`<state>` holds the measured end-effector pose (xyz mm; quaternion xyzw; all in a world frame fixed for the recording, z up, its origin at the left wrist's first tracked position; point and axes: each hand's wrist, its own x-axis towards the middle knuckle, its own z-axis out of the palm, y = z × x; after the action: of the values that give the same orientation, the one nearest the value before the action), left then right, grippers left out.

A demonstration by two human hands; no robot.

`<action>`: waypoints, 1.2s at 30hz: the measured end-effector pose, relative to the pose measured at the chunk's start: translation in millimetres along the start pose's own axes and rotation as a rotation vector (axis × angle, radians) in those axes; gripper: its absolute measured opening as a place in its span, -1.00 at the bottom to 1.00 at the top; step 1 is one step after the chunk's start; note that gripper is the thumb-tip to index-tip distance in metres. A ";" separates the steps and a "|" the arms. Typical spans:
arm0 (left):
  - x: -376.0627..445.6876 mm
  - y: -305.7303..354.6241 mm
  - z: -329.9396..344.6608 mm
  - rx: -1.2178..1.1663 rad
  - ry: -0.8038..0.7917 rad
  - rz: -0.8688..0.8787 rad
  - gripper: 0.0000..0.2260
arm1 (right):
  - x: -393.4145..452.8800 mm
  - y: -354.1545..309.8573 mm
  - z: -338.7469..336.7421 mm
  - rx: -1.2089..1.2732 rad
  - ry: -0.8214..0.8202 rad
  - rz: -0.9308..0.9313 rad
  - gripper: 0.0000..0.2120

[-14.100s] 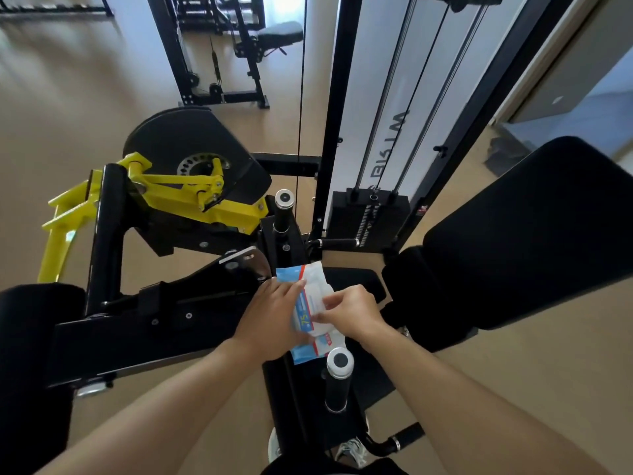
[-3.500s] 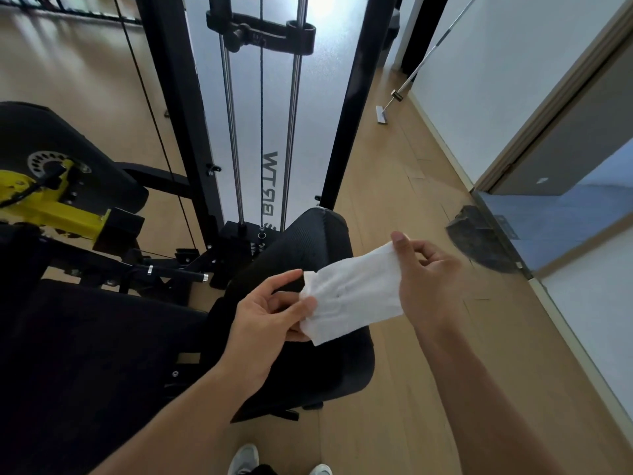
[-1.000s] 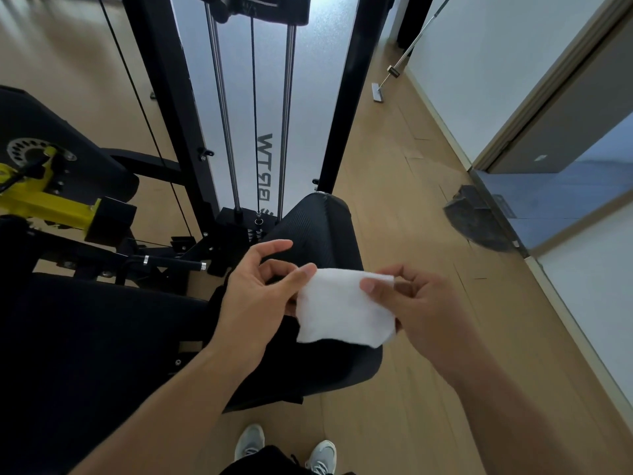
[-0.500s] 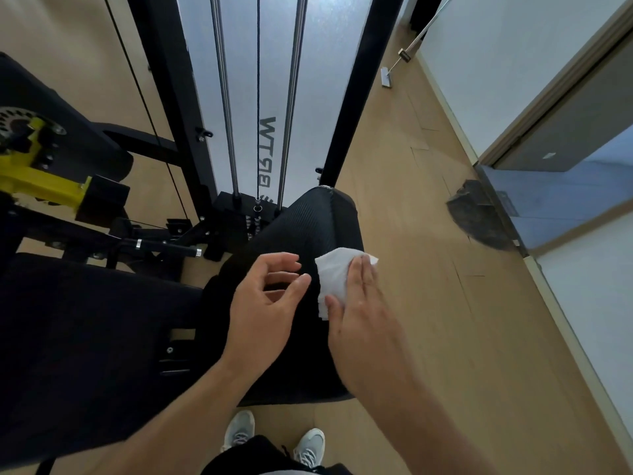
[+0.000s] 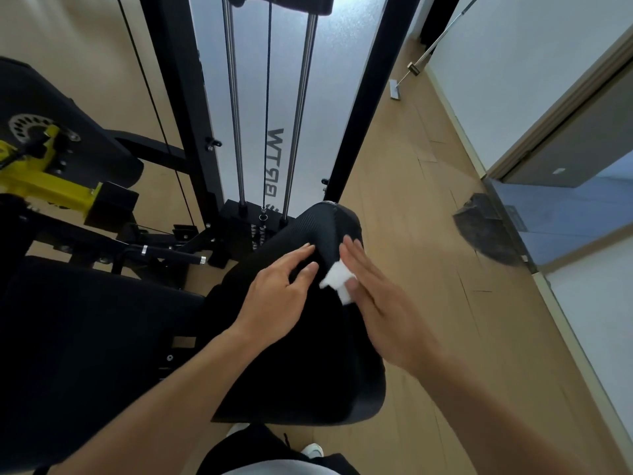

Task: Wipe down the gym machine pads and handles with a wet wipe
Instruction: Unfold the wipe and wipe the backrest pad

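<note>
While one folded white wet wipe [image 5: 337, 281] lay on one black ribbed back pad [image 5: 301, 354], right hand [image 5: 380, 303] pressed it, fingers straight; left hand [image 5: 279, 293] hovered relaxed, holding nothing.

Pale wood floor [image 5: 421, 214], white wall [image 5: 513, 63], grey door [image 5: 579, 145]

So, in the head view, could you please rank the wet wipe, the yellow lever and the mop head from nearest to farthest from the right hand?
1. Wet wipe, under the right hand.
2. Yellow lever, far left.
3. Mop head, on the floor by the wall.
</note>
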<state>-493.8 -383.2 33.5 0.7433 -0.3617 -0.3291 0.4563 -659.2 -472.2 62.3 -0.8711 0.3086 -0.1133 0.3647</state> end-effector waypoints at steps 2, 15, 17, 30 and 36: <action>1.3 3.0 -1.5 -0.003 0.015 0.001 -0.67 | -17.5 -2.6 2.1 -0.028 -0.005 -0.004 -0.53; -52.6 35.0 -8.6 -0.176 -0.110 0.300 -0.74 | -58.2 -27.7 5.1 0.304 0.202 0.065 -0.69; -57.7 41.7 -8.2 -0.088 -0.147 0.309 -0.64 | -52.7 -35.0 -5.1 0.340 0.385 0.101 -0.87; -70.7 58.9 -5.8 -0.360 0.047 0.045 -0.85 | -53.8 -55.4 -12.1 0.861 0.304 0.296 -0.82; -81.0 55.0 -7.4 -0.251 0.130 0.051 -0.92 | -62.0 -53.0 -1.4 0.715 0.357 0.334 -0.80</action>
<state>-543.1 -329.8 99.5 0.6908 -0.3063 -0.3112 0.5763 -684.2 -405.7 102.5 -0.5948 0.4447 -0.3015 0.5980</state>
